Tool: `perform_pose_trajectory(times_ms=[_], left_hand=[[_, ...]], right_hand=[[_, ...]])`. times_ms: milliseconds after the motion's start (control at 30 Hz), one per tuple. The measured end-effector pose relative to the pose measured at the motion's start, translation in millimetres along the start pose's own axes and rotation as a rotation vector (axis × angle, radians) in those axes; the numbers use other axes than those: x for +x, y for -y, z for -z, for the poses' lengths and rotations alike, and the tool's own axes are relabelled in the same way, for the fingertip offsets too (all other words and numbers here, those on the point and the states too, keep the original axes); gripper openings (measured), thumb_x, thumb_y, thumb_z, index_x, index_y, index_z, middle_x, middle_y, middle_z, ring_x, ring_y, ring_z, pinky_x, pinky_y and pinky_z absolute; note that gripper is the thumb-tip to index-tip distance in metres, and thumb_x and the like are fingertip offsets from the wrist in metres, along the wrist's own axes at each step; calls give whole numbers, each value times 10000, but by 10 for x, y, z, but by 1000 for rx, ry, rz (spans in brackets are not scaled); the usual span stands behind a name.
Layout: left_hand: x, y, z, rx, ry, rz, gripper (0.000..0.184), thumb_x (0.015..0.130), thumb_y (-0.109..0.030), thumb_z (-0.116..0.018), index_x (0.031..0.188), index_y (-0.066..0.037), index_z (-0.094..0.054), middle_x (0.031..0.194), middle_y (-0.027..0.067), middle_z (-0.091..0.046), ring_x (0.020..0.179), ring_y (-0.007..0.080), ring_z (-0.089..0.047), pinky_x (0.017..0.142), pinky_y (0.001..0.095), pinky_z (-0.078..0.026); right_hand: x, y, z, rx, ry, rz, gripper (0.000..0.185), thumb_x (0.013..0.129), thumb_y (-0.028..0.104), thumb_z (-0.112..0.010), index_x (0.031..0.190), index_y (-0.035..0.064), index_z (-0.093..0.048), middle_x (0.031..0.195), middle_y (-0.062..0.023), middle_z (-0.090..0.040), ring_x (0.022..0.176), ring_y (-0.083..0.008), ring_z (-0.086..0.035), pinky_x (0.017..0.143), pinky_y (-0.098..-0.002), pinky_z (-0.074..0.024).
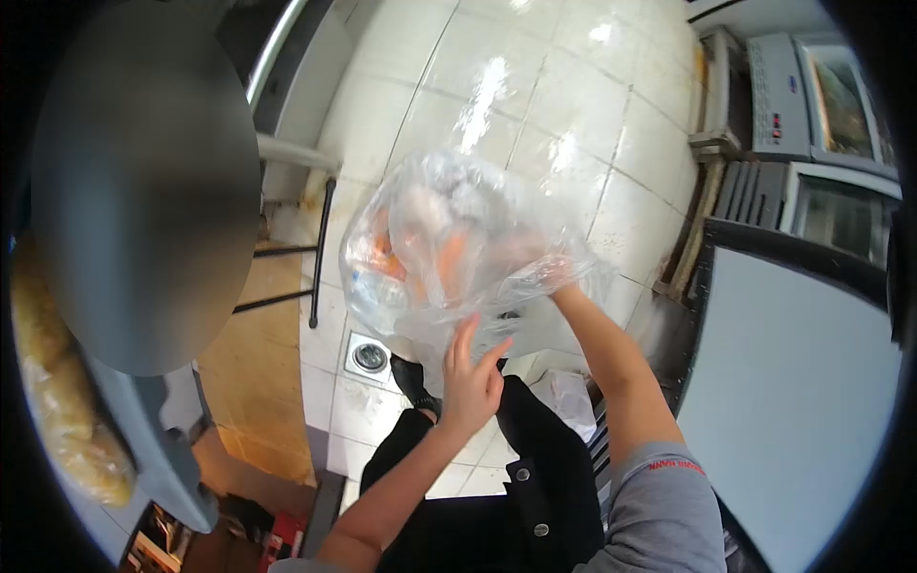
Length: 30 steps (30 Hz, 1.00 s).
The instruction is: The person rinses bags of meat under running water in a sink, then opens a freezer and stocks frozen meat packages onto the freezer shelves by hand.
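Note:
A large clear plastic bag (420, 239) with white and orange items inside hangs or rests in front of my legs, above the tiled floor. My left hand (473, 382) is at the near side of the bag, its fingers apart and pointing at the plastic. On the right, my right hand (556, 272) is at the bag's gathered upper edge, partly covered by the clear film. Its fingers are closed on the plastic.
White wet floor tiles (573, 105) lie beyond the bag, with a round drain (369, 357) at its lower left. A pale-topped counter (783, 382) stands on the right, below grey appliances (783, 95). A blurred grey rounded object (143, 191) fills the upper left.

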<state>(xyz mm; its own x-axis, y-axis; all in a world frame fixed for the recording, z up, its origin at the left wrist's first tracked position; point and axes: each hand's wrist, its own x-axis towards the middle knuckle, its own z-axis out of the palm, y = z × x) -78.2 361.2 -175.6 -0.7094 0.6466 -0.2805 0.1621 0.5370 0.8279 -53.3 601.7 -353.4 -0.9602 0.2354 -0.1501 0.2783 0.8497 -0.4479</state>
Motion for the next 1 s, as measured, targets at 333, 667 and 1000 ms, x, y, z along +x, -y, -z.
perform_pose_trajectory(times_ms=[333,667,1000], left_hand=[[-1558,-587,-974,-1661,764,1077,848,724,-758,-354,1327,-161,-336,1316,74,-400,1197,292,-383,977,494,-314],[-3115,-5399,18,-670,1657,-446,649,733,-203,-702,1252,0,-370,1170,101,-502,1015,160,-517,846,291,-438],[-5395,-7654,-50,-530,1403,-1685,684,810,-453,-583,1272,2,-364,1274,225,-389,1214,326,-345,1008,389,-270]], right_hand=[[-2939,2294,2480,-91,223,-89,157,724,126,-546,857,48,-576,786,-124,-570,747,-291,-591,617,-399,-482],[-5612,4885,5106,1209,-1735,-417,893,725,220,-676,1349,225,-37,1410,-110,-125,1283,-349,-208,943,-532,-360],[-7644,4981,6699,781,-2406,-127,418,902,305,-472,1254,89,-407,1199,-86,-505,1079,-224,-513,890,-381,-445]])
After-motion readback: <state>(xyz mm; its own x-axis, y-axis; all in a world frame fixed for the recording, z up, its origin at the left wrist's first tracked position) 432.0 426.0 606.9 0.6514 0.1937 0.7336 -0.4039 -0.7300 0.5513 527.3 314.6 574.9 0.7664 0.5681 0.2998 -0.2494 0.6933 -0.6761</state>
